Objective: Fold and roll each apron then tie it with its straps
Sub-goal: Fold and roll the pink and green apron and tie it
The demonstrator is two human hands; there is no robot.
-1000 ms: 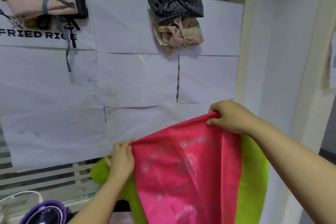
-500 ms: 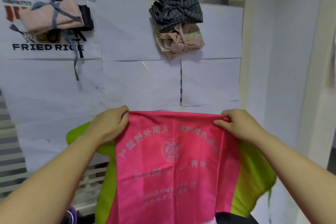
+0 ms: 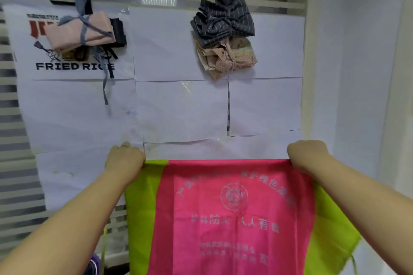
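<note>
A pink apron (image 3: 232, 214) with lime green side panels and pale printed characters hangs flat in front of me, its top edge level. My left hand (image 3: 124, 158) grips the top left corner on the green panel. My right hand (image 3: 309, 155) grips the top right corner of the pink part. A thin green strap (image 3: 353, 263) dangles at the lower right edge. The bottom of the apron is out of frame.
On the papered wall (image 3: 178, 107) hang tied apron bundles: a pink one with grey straps (image 3: 80, 31) at upper left, a dark striped one (image 3: 223, 21) and a beige patterned one (image 3: 228, 58) at upper middle. A white pillar (image 3: 357, 73) stands right.
Both hands have moved apart and raised the apron's top edge level, stretching it wide. My left hand went from the pink edge out to the green corner.
</note>
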